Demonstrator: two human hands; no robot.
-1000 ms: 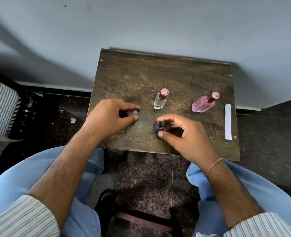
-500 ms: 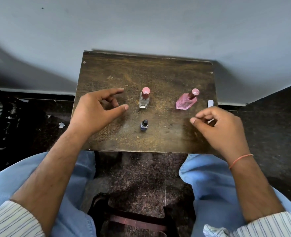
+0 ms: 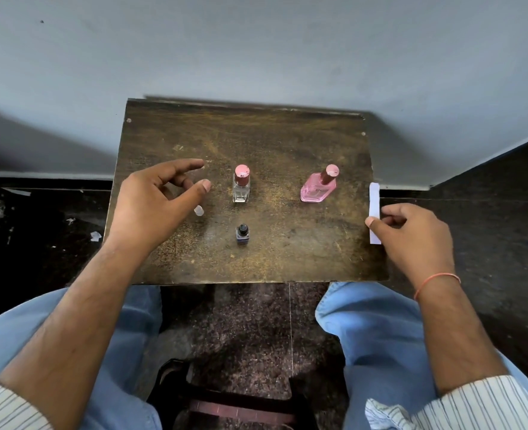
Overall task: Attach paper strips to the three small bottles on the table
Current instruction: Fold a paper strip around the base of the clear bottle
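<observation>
3 small bottles stand upright and well apart on the worn, scuffed brown wooden tabletop. The clear bottle is square glass with a round pink cap, and looks empty. The pink bottle is faceted glass, filled with pink liquid, under a dark pink cap. The blue bottle, the smallest, holds dark blue liquid and has a black cap; it sits nearer the person than the clear one. A tiny translucent piece lies on the wood just below the left thumb. The left hand hovers left of the clear bottle, fingers loosely spread, holding nothing. The right hand pinches the white paper strip, a flat narrow rectangle lying along the tabletop's right edge, between thumb and curled fingers.
</observation>
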